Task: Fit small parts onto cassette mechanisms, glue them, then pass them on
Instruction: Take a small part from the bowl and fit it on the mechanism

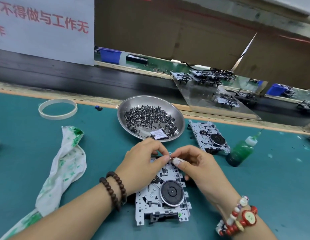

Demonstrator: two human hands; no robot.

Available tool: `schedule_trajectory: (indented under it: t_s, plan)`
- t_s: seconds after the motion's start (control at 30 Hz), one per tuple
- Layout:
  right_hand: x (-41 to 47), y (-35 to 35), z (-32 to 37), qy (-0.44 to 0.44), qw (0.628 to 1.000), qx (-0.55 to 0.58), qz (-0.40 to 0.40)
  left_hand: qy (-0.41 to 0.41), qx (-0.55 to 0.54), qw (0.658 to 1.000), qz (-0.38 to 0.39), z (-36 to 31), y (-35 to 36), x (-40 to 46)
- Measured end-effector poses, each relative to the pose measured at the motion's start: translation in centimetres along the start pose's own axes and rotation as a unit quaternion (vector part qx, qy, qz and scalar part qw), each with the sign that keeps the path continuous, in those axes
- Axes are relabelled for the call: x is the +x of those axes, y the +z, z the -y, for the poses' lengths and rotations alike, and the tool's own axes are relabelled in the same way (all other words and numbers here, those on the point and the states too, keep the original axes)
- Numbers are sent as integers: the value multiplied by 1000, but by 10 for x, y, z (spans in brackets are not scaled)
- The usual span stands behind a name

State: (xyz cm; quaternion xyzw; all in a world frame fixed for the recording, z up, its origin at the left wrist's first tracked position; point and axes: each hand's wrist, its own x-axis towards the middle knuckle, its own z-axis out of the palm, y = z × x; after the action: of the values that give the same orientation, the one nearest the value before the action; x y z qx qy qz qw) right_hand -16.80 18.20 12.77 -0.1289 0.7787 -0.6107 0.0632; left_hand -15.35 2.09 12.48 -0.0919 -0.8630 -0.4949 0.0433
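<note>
A silver cassette mechanism (165, 201) with a black flywheel lies flat on the green mat in front of me. Above its far end, my left hand (142, 163) and my right hand (194, 163) meet fingertip to fingertip, both pinching a tiny metal part (170, 157). My right thumb tip is wrapped in white tape. A second mechanism (208, 135) lies to the right of the metal bowl (181, 121), which holds several small dark metal parts (149, 120). A green glue bottle (240, 149) stands at the right.
A green-stained white rag (64, 163) lies at the left, a white tape ring (57, 109) behind it. A black conveyor belt (99, 80) runs along the back. A clear sheet (211, 99) over it carries more mechanisms (202, 76). Blue bins (110, 54) stand beyond.
</note>
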Motion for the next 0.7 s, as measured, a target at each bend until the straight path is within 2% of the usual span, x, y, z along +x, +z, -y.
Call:
schedule_trajectory:
  t_s: [0.17,0.43,0.7]
  plan:
    - [-1,-2,0,4,1000,-4,-8,9,5,1000,-7,-1,2,-1]
    - [-1,-1,-5,-2,989,-145,-30,3,21,1000,1,-1,3,-1]
    - [-2,2,-6,11,993,-114,-26,-8,28,1000,2,1,3,0]
